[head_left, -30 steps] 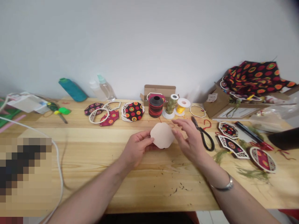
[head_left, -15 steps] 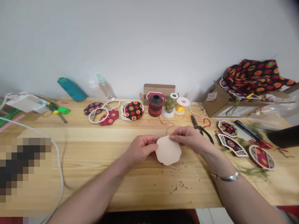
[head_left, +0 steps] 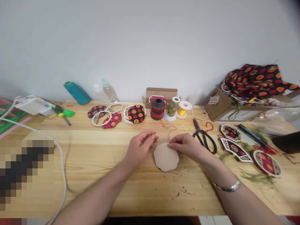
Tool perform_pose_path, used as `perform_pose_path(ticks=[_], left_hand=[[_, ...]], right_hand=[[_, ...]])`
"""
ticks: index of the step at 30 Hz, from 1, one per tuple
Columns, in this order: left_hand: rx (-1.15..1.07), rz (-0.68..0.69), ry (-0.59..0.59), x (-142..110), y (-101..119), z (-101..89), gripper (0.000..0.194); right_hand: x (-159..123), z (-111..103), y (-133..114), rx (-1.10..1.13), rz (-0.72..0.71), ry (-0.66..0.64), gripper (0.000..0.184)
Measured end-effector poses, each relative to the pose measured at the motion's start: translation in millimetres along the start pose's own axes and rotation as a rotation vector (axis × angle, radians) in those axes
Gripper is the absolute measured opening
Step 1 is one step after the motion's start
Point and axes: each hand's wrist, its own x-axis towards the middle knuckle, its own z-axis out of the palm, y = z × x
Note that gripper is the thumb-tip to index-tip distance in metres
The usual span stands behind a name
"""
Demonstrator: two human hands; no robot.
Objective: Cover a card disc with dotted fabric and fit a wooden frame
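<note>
A pale scalloped wooden disc (head_left: 166, 157) lies near the middle of the wooden table (head_left: 93, 150). My right hand (head_left: 187, 146) pinches its upper right edge with fingers closed. My left hand (head_left: 140, 147) hovers just left of the disc, off it, fingers loosely curled with nothing in them. A loose red thread (head_left: 172, 128) trails on the table just beyond the disc.
Black scissors (head_left: 204, 137) lie right of my right hand. Thread spools (head_left: 157, 108) stand behind, with fabric-covered discs (head_left: 136, 113) and wooden rings (head_left: 102, 118) to their left. Finished ornaments (head_left: 234, 147) and a cardboard box (head_left: 217, 104) with patterned fabric (head_left: 257, 79) sit right. A white cable (head_left: 61, 156) crosses the left.
The disc has gone from held up between both hands to lying lower and flatter. My left hand has let go of it; my right hand stays on its edge.
</note>
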Motion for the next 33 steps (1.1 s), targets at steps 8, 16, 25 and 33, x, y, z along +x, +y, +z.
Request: perform_pose_path(ticks=[8, 16, 25, 33], left_hand=[[0.001, 0.005, -0.017, 1.1, -4.1, -1.5, 0.026], [0.025, 0.037, 0.006, 1.4, -5.8, -1.7, 0.024], [0.204, 0.146, -0.008, 4.2, -1.7, -5.0, 0.02], [0.372, 0.153, -0.049, -0.2, -0.8, -5.1, 0.04]], right_hand=[[-3.4, -0.9, 0.5, -0.267, -0.041, 0.061, 0.045], [-3.3, -8.5, -2.3, -0.58, -0.251, 0.404, 0.024], [-4.1, -12.5, -12.2, -0.262, -0.305, 0.459, 0.037], [3.6, -27.9, -6.2, 0.117, -0.346, 0.681, 0.057]])
